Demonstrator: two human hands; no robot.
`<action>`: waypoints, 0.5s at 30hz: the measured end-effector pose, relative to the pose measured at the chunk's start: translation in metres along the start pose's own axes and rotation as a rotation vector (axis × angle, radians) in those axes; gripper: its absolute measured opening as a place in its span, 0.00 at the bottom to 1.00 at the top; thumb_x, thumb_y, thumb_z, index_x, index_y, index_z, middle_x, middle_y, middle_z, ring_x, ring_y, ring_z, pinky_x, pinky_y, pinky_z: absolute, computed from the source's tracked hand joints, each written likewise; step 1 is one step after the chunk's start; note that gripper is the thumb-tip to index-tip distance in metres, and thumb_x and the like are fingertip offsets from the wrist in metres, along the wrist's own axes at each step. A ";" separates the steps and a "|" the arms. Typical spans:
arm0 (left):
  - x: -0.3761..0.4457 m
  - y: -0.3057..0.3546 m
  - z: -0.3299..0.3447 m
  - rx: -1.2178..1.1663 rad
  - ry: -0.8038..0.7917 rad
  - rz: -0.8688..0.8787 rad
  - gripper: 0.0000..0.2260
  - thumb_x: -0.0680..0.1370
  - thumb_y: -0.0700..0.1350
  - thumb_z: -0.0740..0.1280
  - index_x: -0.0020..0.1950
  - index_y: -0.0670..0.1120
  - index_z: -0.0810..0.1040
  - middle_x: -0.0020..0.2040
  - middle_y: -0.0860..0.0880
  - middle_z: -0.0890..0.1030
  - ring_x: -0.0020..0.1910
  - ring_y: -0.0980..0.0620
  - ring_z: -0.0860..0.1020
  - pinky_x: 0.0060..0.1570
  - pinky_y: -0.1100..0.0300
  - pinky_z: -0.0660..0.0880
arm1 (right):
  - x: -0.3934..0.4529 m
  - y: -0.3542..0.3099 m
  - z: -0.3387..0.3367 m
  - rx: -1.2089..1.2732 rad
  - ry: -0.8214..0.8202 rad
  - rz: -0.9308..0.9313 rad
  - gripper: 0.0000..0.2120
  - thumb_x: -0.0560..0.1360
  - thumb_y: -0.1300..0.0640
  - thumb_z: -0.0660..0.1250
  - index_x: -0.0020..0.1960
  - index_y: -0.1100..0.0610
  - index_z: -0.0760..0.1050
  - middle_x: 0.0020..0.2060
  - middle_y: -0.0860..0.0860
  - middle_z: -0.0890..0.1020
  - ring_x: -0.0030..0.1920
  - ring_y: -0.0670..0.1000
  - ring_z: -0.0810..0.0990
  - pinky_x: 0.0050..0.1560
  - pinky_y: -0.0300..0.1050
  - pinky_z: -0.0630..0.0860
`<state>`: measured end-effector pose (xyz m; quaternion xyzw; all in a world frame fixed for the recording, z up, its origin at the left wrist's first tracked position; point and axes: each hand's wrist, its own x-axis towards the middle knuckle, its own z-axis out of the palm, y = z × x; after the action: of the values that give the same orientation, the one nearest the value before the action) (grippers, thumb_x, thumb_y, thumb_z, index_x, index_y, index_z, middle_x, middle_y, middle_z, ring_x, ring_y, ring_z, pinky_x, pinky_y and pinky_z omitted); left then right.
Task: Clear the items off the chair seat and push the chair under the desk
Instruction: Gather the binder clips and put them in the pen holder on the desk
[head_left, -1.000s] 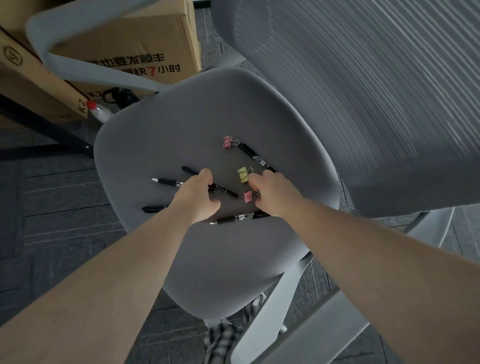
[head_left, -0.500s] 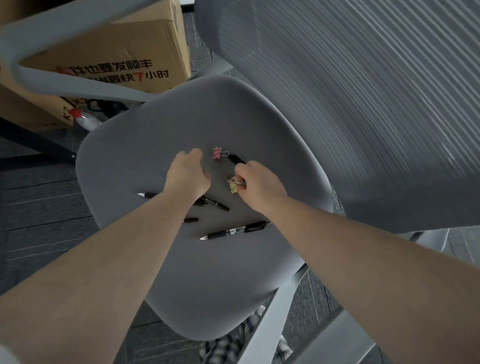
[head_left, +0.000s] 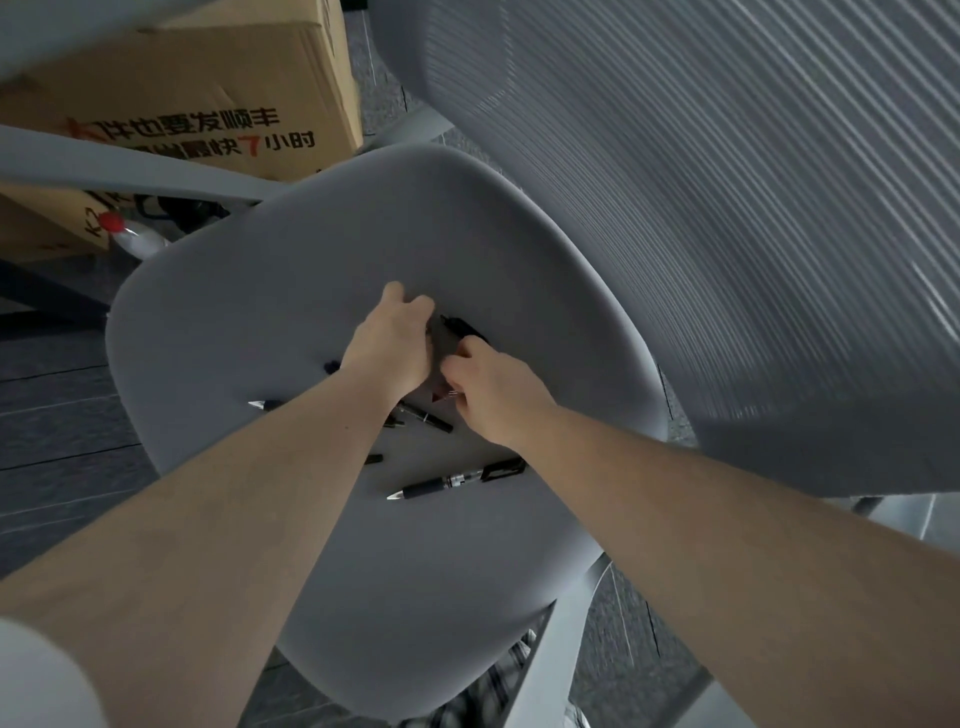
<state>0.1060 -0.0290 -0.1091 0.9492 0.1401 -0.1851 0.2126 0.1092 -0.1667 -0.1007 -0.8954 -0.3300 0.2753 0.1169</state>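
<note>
The chair seat (head_left: 322, 291), grey and padded, is being worked over from above, and pens are lying scattered across its middle. The left hand (head_left: 389, 343) is being curled down over the far part of the seat, fingers bent as if something small is being pinched; what it has, if anything, cannot be told, since the palm is turned away. The right hand (head_left: 493, 389) is being closed around small items, and a glint of a wire clip handle (head_left: 451, 396) is being shown at its lower edge, so binder clips are judged to be gathered there. Both hands are being kept close together, probably so that the small pieces are collected first and the pens after. One black gel pen (head_left: 457, 479) is lying free near the right forearm; another black pen (head_left: 423, 417) is lying between the wrists, and a third pen (head_left: 462, 327) is partly hidden beyond the right hand. The ribbed chair back (head_left: 727, 208) is rising at right. A cardboard box (head_left: 197, 104) and a red-capped bottle (head_left: 130, 236) are being seen on the dark floor behind.
</note>
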 end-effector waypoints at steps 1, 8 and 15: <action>-0.001 -0.001 0.001 0.011 0.012 -0.009 0.04 0.77 0.40 0.61 0.48 0.40 0.69 0.52 0.41 0.67 0.42 0.39 0.72 0.39 0.51 0.69 | 0.000 -0.002 -0.001 0.008 -0.005 0.013 0.08 0.75 0.62 0.62 0.54 0.62 0.72 0.55 0.61 0.71 0.48 0.64 0.77 0.39 0.51 0.68; -0.007 -0.010 -0.003 -0.043 -0.011 -0.156 0.08 0.75 0.39 0.64 0.51 0.38 0.70 0.52 0.37 0.71 0.51 0.34 0.73 0.43 0.49 0.69 | -0.001 -0.009 0.002 0.064 0.011 0.141 0.07 0.76 0.60 0.63 0.53 0.59 0.73 0.54 0.60 0.69 0.48 0.63 0.75 0.44 0.51 0.74; -0.011 -0.017 -0.009 -0.037 0.017 -0.187 0.11 0.76 0.42 0.65 0.54 0.36 0.75 0.56 0.37 0.73 0.56 0.34 0.74 0.49 0.49 0.71 | -0.001 -0.017 0.003 0.128 0.042 0.171 0.06 0.74 0.62 0.64 0.51 0.59 0.74 0.54 0.59 0.69 0.47 0.62 0.76 0.44 0.51 0.76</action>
<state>0.0929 -0.0121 -0.1033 0.9294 0.2330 -0.1937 0.2105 0.0982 -0.1549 -0.0958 -0.9165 -0.2317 0.2860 0.1570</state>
